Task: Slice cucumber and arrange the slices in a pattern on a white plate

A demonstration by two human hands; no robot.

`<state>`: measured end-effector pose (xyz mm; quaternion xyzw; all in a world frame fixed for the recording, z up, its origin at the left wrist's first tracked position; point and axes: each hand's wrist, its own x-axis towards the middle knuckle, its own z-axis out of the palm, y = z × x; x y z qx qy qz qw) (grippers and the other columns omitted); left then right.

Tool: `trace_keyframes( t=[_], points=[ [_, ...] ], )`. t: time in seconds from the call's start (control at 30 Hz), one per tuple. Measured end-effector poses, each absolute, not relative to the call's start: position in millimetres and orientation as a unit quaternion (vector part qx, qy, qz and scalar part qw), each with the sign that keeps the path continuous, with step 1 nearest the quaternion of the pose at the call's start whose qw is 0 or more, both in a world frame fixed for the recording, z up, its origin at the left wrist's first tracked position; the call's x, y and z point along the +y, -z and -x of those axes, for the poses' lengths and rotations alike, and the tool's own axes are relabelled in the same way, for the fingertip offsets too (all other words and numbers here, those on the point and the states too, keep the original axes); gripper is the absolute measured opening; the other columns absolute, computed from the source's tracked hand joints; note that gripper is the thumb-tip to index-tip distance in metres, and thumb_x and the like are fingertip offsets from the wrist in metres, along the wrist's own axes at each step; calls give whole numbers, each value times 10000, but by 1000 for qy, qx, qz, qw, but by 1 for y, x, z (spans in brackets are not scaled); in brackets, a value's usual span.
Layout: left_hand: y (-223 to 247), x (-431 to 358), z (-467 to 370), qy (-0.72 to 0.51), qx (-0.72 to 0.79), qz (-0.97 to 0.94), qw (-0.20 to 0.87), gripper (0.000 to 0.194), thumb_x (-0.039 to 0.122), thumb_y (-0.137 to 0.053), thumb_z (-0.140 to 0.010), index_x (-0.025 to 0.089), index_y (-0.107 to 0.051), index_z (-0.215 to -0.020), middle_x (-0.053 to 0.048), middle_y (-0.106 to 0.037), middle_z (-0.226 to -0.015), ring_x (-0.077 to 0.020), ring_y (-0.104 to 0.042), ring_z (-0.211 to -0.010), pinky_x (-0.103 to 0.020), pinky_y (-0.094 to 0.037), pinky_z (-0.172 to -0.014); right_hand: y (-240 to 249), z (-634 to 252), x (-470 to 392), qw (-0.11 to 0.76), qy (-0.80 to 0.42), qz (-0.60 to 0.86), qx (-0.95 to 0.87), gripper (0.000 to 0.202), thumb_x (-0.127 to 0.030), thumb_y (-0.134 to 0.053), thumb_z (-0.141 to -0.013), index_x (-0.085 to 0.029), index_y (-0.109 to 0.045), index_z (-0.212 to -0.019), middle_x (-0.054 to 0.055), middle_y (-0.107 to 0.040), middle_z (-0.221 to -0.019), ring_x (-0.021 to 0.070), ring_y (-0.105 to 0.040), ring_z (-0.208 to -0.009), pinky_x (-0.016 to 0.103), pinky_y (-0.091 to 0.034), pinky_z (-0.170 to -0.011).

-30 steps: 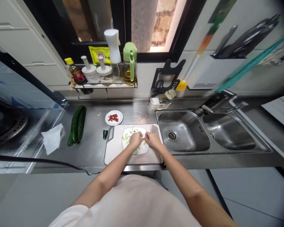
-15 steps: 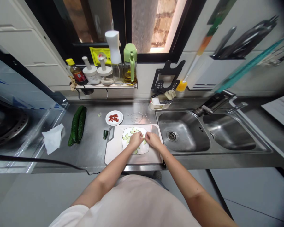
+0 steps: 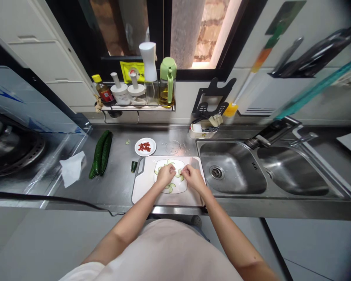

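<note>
On the steel counter (image 3: 117,191), beside the sink (image 3: 236,166), lies my cutting board (image 3: 143,189); on it a white plate (image 3: 180,188), partly hidden by my hands. Left (image 3: 166,175) and right (image 3: 192,177) face each other, just apart, fingertips (image 3: 186,169) drawn together; whether they pinch any of the plate's cucumber slices (image 3: 171,189), I cannot tell

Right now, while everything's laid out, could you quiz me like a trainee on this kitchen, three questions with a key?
1. True or false: the squarish white plate rests on the pale rectangular cutting board.
2. Which hand is nearer the double-basin steel sink?
3. The small round white plate bears: A) small red pieces; B) whole eggs; C) sliced bread.

Key: 1. True. 2. The right hand. 3. A.
</note>
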<state>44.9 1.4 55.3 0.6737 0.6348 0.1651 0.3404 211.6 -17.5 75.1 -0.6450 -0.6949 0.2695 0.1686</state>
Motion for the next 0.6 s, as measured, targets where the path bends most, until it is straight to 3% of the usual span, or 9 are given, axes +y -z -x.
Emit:
trace_keyframes(
  t=[0.37,0.6],
  points=[
    [-50,24,20,-235,681,-620,310,105,243,-584,-761,201,-631,-845,12,-643,-714,-116,-580,-677,-200,-398,-642,-76,-192,-53,198,-317,618,-691,206,-360,-436,-865,-219,-585,-845,-10,-556,-615,148,-525,-615,220,-338,-578],
    [-42,58,68,-209,775,-550,230,138,275,-546,-799,224,-630,-896,-19,-682,-825,-166,-616,-781,-232,-405,-689,-77,-198,-53,207,-314,621,-688,216,-354,-421,-861,-213,-582,-833,-22,-516,-575,139,-494,-575,223,-322,-562]
  ],
)
